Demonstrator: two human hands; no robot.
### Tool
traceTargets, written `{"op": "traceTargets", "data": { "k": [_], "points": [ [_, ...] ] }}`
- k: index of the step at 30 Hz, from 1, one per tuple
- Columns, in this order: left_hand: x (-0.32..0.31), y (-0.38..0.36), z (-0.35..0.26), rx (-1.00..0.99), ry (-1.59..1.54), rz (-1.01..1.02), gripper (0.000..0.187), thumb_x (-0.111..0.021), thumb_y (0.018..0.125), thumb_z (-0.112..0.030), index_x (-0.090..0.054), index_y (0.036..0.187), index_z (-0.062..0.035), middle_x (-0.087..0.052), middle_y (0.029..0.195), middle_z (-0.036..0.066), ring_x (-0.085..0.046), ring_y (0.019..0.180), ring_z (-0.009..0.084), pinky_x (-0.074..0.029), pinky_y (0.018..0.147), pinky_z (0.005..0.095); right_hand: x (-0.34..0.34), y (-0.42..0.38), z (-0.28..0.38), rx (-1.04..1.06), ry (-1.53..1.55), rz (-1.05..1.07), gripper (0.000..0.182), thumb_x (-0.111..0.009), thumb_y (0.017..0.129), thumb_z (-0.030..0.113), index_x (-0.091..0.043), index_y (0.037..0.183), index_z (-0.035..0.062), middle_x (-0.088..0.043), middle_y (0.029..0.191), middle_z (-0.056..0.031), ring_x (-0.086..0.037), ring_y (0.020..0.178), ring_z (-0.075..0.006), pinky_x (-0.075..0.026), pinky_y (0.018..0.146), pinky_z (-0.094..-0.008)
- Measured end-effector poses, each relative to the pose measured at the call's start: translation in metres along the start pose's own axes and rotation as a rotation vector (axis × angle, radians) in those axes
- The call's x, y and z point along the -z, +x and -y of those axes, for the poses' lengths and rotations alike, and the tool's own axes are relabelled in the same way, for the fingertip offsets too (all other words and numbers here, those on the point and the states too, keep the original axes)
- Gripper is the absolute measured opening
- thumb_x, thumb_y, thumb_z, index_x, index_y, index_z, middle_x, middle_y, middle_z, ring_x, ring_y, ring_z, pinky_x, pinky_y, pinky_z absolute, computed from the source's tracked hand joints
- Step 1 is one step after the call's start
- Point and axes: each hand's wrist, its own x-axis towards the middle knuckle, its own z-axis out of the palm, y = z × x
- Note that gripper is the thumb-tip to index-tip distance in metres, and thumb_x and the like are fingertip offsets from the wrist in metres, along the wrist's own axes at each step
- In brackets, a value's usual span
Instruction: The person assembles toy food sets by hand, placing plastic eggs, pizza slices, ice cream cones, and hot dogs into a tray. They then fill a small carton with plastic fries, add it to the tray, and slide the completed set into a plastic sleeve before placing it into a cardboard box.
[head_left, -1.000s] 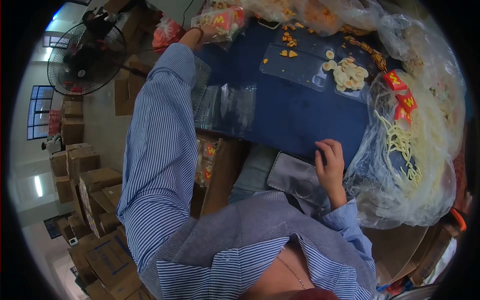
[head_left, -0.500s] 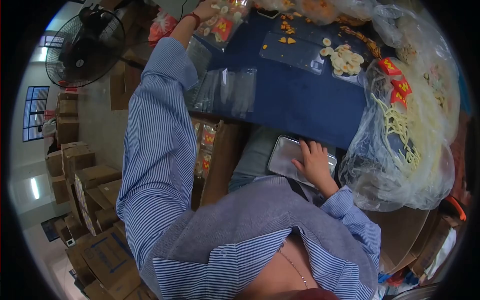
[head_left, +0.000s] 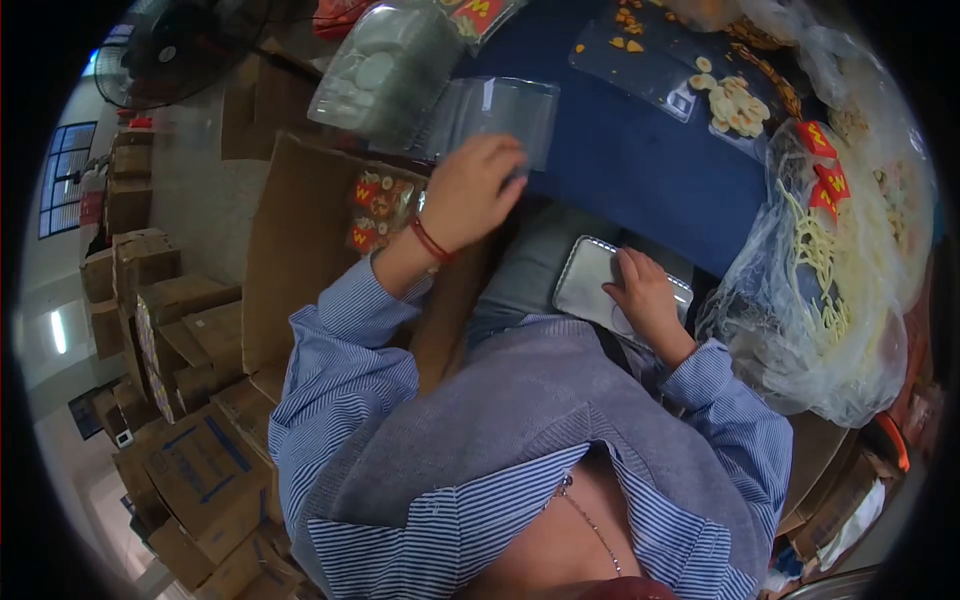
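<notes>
My left hand point(head_left: 470, 190), with a red band at the wrist, is at the near edge of the blue table point(head_left: 620, 180). Its fingers curl onto the near edge of a clear plastic bag point(head_left: 505, 110) from a small stack. My right hand point(head_left: 645, 295) lies on a clear moulded plastic tray point(head_left: 590, 280) on my lap, fingers pressing its top. Whether the thumb goes under the tray is hidden.
A filled pack point(head_left: 385, 65) lies at the table's left end. An open cardboard box point(head_left: 300, 230) with red-labelled packs point(head_left: 380, 205) stands left of my lap. White discs point(head_left: 735, 105), red W boxes point(head_left: 820, 165) and a big bag of pale strips point(head_left: 830, 280) crowd the right. A fan point(head_left: 170, 50) and stacked cartons point(head_left: 160, 310) are behind.
My left arm has come back from the far left end of the table, where it held a filled pack, to the clear bags. My right hand shifted from the table edge onto the tray.
</notes>
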Motion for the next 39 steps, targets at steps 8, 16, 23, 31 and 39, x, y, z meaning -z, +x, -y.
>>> {"op": "traceTargets", "data": {
  "k": [8,16,23,31,39],
  "points": [
    [0.071,0.004,0.122,0.386,0.644,-0.381,0.017,-0.068,0.079,-0.02,-0.068,0.092,-0.0092,-0.064,0.098,0.009,-0.061,0.092,0.0281,-0.05,0.074,0.0382,-0.001,0.001,-0.001,-0.062,0.055,0.04,0.055,-0.075,0.071,0.017,-0.049,0.116,-0.0023,-0.056,0.118,-0.0202,-0.055,0.108,-0.0364,-0.045,0.093,-0.0421],
    [0.122,0.008,0.16,0.619,-0.333,0.041,0.028,-0.068,0.087,-0.029,-0.071,0.098,-0.0033,-0.058,0.074,-0.004,-0.051,0.069,0.0049,-0.044,0.065,0.0219,0.024,0.041,0.031,-0.012,-0.174,0.229,0.041,-0.071,0.074,0.019,-0.056,0.107,0.0,-0.059,0.098,-0.0131,-0.059,0.091,-0.0292,-0.049,0.081,-0.0378],
    [0.124,0.005,0.163,0.544,-0.395,0.058,0.028,-0.067,0.088,-0.028,-0.071,0.102,-0.0034,-0.061,0.076,-0.002,-0.053,0.07,0.0059,-0.045,0.065,0.0221,0.014,0.219,0.118,0.56,0.235,-0.214,0.032,-0.065,0.079,0.014,-0.058,0.109,0.0057,-0.06,0.094,-0.0109,-0.06,0.09,-0.0289,-0.05,0.074,-0.0395],
    [0.111,0.001,0.173,0.504,-0.31,-0.08,0.015,-0.064,0.088,-0.016,-0.062,0.088,-0.0017,-0.062,0.078,-0.001,-0.055,0.071,0.006,-0.046,0.063,0.0217,-0.029,0.316,0.133,0.487,-0.019,-0.36,0.042,-0.062,0.077,0.013,-0.054,0.118,0.0119,-0.058,0.099,-0.0106,-0.058,0.094,-0.0273,-0.049,0.07,-0.04],
    [0.166,0.001,0.098,0.159,-0.157,-0.421,0.009,-0.066,0.08,-0.008,-0.062,0.085,-0.0019,-0.061,0.084,0.003,-0.058,0.077,0.0099,-0.048,0.068,0.0241,0.009,0.313,0.142,0.338,0.831,-0.292,0.043,-0.059,0.09,0.026,-0.051,0.131,0.0165,-0.055,0.119,-0.0092,-0.055,0.108,-0.0217,-0.046,0.086,-0.0344]
  ]
}}
